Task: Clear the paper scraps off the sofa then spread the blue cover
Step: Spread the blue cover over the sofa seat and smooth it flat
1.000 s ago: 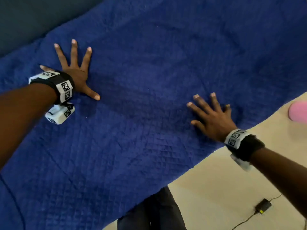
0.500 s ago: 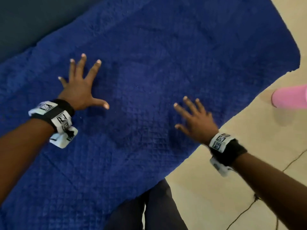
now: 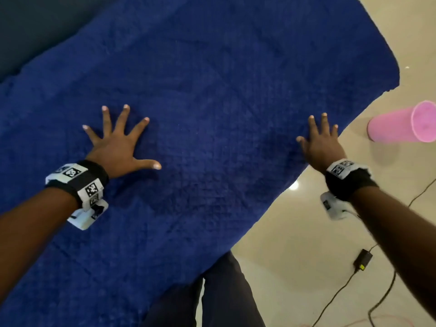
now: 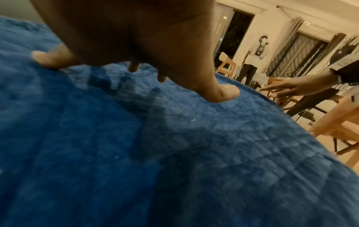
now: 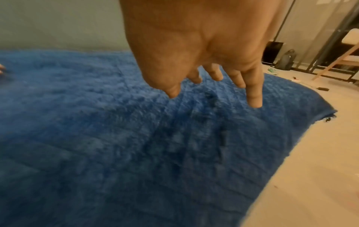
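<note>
The blue quilted cover (image 3: 212,102) lies spread flat over the sofa seat, its right end hanging off at the far right. My left hand (image 3: 118,142) is open with fingers splayed, and the left wrist view shows its thumb and little finger touching the cover (image 4: 174,153). My right hand (image 3: 318,138) is open near the cover's front edge; in the right wrist view its straight fingers (image 5: 252,92) hover just above the cover (image 5: 116,138). No paper scraps are visible on the sofa.
The sofa's dark backrest (image 3: 35,24) runs along the upper left. A pink cup (image 3: 401,122) lies on its side on the beige floor at the right. A black adapter with cables (image 3: 362,259) lies on the floor at lower right. My dark trousers (image 3: 212,291) touch the front edge.
Both hands have slid rightward across the cover, the right hand farthest, toward the front edge near the cover's right end. My head has turned right, bringing the cup fully into sight.
</note>
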